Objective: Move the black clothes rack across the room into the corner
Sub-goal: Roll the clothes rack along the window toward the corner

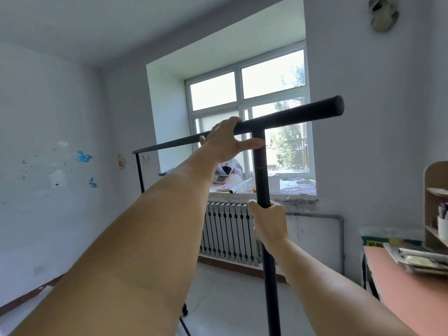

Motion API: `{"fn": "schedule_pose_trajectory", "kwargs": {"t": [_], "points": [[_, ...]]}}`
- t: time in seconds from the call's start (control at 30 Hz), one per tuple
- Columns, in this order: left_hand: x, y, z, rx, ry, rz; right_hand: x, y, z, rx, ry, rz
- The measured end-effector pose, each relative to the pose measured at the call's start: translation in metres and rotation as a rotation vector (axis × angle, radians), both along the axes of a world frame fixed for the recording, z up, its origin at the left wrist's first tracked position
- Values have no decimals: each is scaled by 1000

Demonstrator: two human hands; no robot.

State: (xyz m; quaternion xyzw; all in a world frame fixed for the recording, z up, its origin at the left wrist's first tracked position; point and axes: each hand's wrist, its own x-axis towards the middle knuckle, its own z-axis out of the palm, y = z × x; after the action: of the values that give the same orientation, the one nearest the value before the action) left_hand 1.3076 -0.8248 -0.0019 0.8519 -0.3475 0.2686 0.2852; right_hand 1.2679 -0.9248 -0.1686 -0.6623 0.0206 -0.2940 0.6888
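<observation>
Pale walls are filling most of the frame, with a bright window (249, 122) sitting in a deep recess at centre and a ribbed radiator (228, 231) hanging beneath its cluttered sill (266, 187). Blue and orange stickers are dotting the wall at the left, and a pink-topped desk (407, 287) carrying a stack of papers is showing at the lower right, below a small wooden shelf unit (434, 204) at the right edge.

The black clothes rack (263, 180) is standing in the middle of the frame, between the camera and the window. Its top bar is running from the upper right down toward the left, where the far upright is dropping in front of the left wall; a caster is showing low on the tiled floor near the bottom centre.

The left hand (225, 141) is resting over the top bar just left of the near upright, fingers curled over it and thumb stretching out to touch the post. The right hand (269, 224) is clenching around the near upright lower down, level with the radiator's top.
</observation>
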Motion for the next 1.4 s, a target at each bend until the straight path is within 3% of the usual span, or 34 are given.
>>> {"fn": "schedule_pose_trajectory", "kwargs": {"t": [0.47, 0.7, 1.4], "points": [[99, -25, 2, 38, 1, 131, 117, -27, -2, -1, -7, 87], [154, -51, 4, 73, -1, 304, 182, -53, -1, 11, 12, 149], [251, -107, 5, 58, 32, 377, 299, -107, -1, 10, 14, 256]]}}
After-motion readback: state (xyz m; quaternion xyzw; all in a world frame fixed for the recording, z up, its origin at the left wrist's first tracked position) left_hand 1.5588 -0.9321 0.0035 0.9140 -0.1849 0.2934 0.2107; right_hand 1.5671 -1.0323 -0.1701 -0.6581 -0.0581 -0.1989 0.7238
